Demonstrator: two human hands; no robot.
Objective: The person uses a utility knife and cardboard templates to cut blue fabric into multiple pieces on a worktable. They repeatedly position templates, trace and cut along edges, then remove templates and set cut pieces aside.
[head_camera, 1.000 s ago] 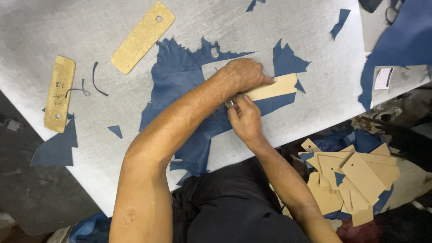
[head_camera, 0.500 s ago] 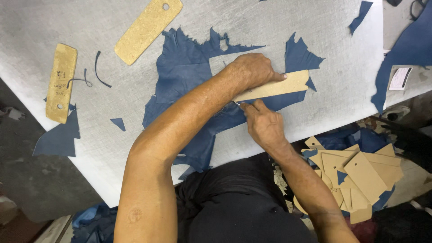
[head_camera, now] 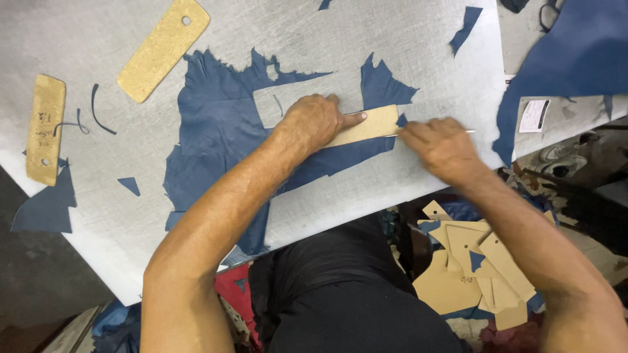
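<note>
A tan card template (head_camera: 366,125) lies on the blue leather piece (head_camera: 216,131) near the white table's (head_camera: 392,39) front edge. The left hand (head_camera: 314,121) presses it flat, forefinger extended. The right hand (head_camera: 441,147), curled shut, grips a thin blade (head_camera: 468,131) at the template's end. A white label (head_camera: 536,116) lies right; bare table opens behind.
</note>
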